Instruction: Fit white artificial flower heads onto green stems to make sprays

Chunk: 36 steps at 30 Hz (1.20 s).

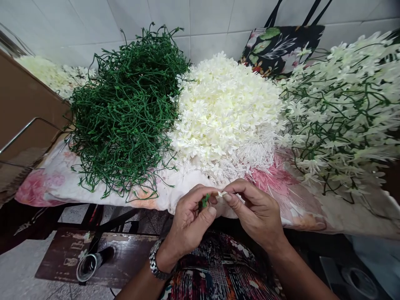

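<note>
left hand [190, 218] pinches a green stem [204, 201] steady at lap height while right hand [254, 212] grips a white flower [222, 194] tip-to-tip against it, stem pile [125, 112] and flower pile [226, 116] within reach on the cloth [56, 183].

A floral cloth [56, 183] covers the table. Toward its left edge lies a heap of green stems [125, 112]. A mound of white blossoms [225, 112] touches it at the middle, and white-flowered sprays [343, 108] fill the right edge. A smaller pale heap [53, 75] sits in the far left corner. A dark bag [281, 48] leans against the tiled wall [212, 21]. Below the near edge, a glass [89, 264] rests on a board [131, 254].
</note>
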### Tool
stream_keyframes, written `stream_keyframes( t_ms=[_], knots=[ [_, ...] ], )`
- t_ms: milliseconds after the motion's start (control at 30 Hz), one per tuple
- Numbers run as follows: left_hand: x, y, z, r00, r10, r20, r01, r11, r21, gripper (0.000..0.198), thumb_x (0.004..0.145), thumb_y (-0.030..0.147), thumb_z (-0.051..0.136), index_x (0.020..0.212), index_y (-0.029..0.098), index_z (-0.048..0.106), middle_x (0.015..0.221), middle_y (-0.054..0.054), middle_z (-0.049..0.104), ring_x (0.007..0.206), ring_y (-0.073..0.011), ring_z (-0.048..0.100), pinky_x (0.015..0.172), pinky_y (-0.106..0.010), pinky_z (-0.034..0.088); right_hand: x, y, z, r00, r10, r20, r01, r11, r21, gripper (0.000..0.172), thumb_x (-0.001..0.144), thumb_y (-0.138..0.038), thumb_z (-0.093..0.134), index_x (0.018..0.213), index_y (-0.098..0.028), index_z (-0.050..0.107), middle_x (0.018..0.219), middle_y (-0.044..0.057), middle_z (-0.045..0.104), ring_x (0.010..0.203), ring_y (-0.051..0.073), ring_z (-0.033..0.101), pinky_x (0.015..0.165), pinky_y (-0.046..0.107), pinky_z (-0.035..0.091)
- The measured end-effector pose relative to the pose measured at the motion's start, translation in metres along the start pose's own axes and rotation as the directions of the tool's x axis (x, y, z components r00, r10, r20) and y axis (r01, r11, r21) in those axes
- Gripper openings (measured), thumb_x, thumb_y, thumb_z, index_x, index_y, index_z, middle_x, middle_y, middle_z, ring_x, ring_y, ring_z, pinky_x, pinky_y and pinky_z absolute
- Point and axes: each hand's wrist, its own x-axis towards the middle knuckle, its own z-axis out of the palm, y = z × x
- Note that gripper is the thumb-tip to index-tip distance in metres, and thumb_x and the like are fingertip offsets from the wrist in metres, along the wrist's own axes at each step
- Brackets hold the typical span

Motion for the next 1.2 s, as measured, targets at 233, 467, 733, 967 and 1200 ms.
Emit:
stream_keyframes(
  t_ms=[233,467,733,967,1200],
  knots=[
    [0.001,-0.004,0.000,0.998,-0.051,0.026,0.054,0.990,-0.127,0.020,0.087,0.029,0.051,0.096,0.023,0.068,0.083,-0.004,0.058,0.079,-0.0156,0.054,0.069,-0.024,0.041,-0.003,0.001,-0.004,0.999,0.044,-0.007,-0.043,0.998,0.034,0.009,0.081,-0.021,0.058,0.073,-0.019,0.060,0.063,-0.001,0.059,0.055,0.010,0.054,0.051,0.021,0.043],
    [0.002,-0.003,0.000,0.997,-0.054,0.050,0.062,0.982,-0.176,0.023,0.086,0.031,0.053,0.093,0.020,0.071,0.079,-0.006,0.061,0.077,-0.0184,0.056,0.070,-0.029,0.042,-0.004,0.002,-0.012,0.997,0.081,-0.004,-0.080,0.995,0.059,0.009,0.081,-0.022,0.058,0.073,-0.018,0.060,0.062,-0.001,0.058,0.055,0.010,0.053,0.049,0.021,0.042],
    [0.000,0.001,0.000,0.995,-0.078,0.061,0.085,0.989,-0.124,0.027,0.083,0.037,0.054,0.076,0.018,0.071,0.069,-0.004,0.056,0.065,-0.0166,0.050,0.061,-0.027,0.038,-0.004,-0.004,-0.013,0.998,0.038,0.051,-0.047,0.980,0.192,0.009,0.083,-0.022,0.056,0.075,-0.019,0.057,0.065,0.000,0.056,0.058,0.011,0.053,0.051,0.022,0.043],
    [0.000,0.002,0.001,0.989,-0.135,0.056,0.142,0.980,-0.140,0.033,0.082,0.044,0.053,0.066,0.016,0.064,0.058,-0.001,0.046,0.058,-0.0139,0.040,0.056,-0.026,0.033,-0.002,-0.006,-0.011,0.995,-0.006,0.105,-0.018,0.975,0.222,0.007,0.085,-0.018,0.053,0.079,-0.019,0.055,0.070,0.001,0.056,0.064,0.012,0.054,0.056,0.023,0.045],
    [0.008,0.005,0.004,0.998,-0.061,-0.009,0.061,0.998,0.004,0.031,0.082,0.036,0.056,0.061,0.015,0.067,0.056,-0.002,0.052,0.053,-0.0125,0.046,0.050,-0.023,0.037,0.000,-0.007,-0.007,0.989,-0.062,0.132,0.026,0.966,0.257,0.008,0.086,-0.016,0.050,0.081,-0.021,0.055,0.073,0.001,0.057,0.069,0.013,0.057,0.059,0.023,0.048]
  ],
)
